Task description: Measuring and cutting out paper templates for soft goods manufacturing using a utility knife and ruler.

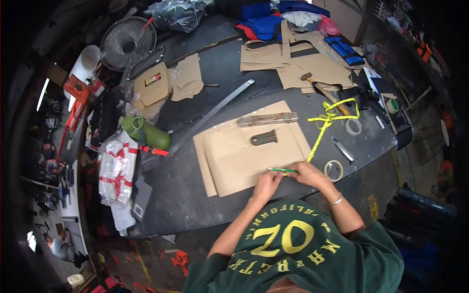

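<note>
I've got sheets [234, 168] mid-table [178, 198]. On them: a bracket [264, 138], with a wrapped bundle [267, 119] behind. Left hand [267, 184] and right hand [311, 174] at the near edge, right side, pen [284, 170] between. Measuring tape [319, 140] runs back from by the right hand, right of the sheets, to the hammer [328, 95]. Straightedge [224, 104] left of the sheets, bottle [155, 135] left of that, fan [128, 46] behind bottle.
</note>
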Demonstrator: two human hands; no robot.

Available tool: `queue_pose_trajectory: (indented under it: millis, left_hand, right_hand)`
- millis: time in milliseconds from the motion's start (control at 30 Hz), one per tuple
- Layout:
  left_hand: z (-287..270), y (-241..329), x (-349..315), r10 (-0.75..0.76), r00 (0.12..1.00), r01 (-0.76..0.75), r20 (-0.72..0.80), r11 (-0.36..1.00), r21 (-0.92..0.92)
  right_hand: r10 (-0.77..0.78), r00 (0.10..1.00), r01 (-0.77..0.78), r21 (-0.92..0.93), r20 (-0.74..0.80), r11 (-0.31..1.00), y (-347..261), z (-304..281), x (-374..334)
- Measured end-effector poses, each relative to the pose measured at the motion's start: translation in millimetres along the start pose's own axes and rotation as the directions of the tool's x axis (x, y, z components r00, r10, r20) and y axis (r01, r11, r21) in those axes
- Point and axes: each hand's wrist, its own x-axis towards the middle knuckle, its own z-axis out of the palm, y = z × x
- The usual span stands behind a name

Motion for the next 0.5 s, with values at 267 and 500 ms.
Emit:
queue_pose_trajectory:
  millis: [267, 500]
  left_hand:
    - [-7, -11, -2, 0.064, 0.996, -0.051, 0.06, 0.979, -0.197]
    - [-22, -39, 6, 0.119, 0.983, -0.107, 0.137, 0.99, -0.093]
  right_hand:
    - [0.033, 0.996, -0.037, -0.042, -0.078, 0.998, -19, 8, -8]
    - [0.169, 0.974, -0.174, -0.018, -0.148, 0.985, -56, 29, -9]
